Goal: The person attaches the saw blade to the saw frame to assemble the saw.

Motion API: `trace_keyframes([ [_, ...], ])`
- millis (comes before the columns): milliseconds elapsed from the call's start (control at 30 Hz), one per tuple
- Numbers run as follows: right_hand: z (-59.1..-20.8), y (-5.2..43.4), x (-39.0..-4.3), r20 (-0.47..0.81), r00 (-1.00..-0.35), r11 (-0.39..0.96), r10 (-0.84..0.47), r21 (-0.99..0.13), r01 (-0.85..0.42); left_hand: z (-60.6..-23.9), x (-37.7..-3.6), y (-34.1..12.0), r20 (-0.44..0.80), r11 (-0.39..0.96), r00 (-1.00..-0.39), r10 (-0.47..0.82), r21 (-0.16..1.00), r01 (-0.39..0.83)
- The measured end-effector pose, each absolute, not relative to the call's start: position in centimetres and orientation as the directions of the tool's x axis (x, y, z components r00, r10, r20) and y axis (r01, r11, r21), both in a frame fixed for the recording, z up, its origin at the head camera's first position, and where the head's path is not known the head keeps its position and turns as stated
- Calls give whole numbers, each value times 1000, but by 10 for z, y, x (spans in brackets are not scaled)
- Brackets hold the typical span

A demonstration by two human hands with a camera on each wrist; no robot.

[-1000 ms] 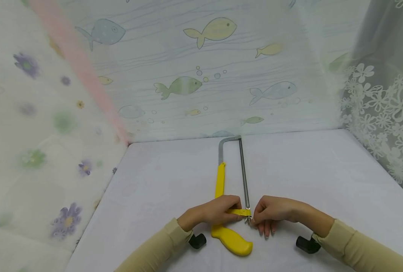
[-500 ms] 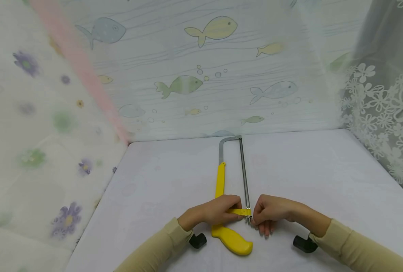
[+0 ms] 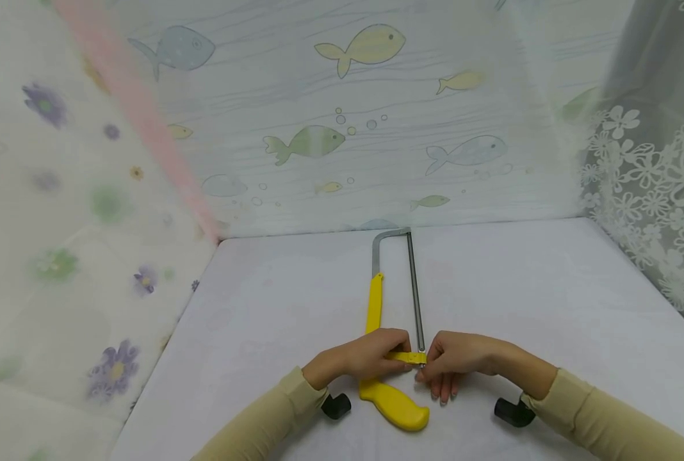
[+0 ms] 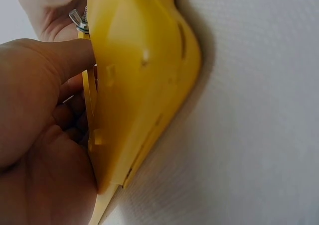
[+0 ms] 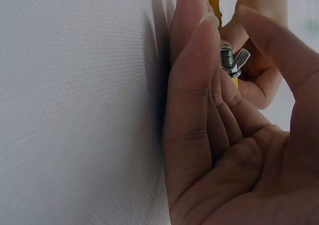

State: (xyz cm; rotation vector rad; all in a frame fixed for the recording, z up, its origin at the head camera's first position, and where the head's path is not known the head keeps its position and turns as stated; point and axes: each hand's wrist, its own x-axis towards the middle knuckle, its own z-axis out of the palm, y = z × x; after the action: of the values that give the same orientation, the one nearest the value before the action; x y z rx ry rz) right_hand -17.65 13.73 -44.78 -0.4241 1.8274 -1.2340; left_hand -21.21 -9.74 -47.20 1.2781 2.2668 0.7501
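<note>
A hacksaw (image 3: 374,304) with a yellow handle and a grey metal front bow lies on the white table, its blade side to the right. My left hand (image 3: 362,355) grips the yellow cross arm near the handle, thumb on the near side and fingers on the far side. A metal wing nut (image 5: 240,59) on a threaded bolt sits at the end of that arm. My right hand (image 3: 460,357) is at this nut, with thumb and fingers on either side. In the right wrist view the thumb stands apart from the nut; contact by the index finger is hidden.
A white cloth covers the table (image 3: 526,282). Fish-printed curtain (image 3: 342,115) hangs behind it, with flowered curtains at left and right. Black wrist-worn devices (image 3: 336,406) stick out beneath both sleeves.
My right hand has shifted slightly left, its thumb tip now in front of the wing nut and covering it in the head view. My left hand and the hacksaw stay put.
</note>
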Motion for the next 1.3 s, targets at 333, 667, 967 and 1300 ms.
trace_keyframes([
  [333, -450, 142, -180, -466, -608, 482, -643, -863, 151, -471, -213, -98, -98, 420, -473, 876, 637, 646],
  [667, -452, 154, -186, -435, -573, 418, -695, -892, 170, -470, -213, -98, -103, 431, -481, 870, 633, 643],
  [967, -455, 151, -183, -388, -575, 395, -720, -911, 120, -472, -212, -98, -111, 427, -476, 872, 647, 632],
  [1300, -459, 146, -183, -394, -540, 355, -744, -917, 179, -472, -213, -98, -117, 436, -482, 868, 645, 628],
])
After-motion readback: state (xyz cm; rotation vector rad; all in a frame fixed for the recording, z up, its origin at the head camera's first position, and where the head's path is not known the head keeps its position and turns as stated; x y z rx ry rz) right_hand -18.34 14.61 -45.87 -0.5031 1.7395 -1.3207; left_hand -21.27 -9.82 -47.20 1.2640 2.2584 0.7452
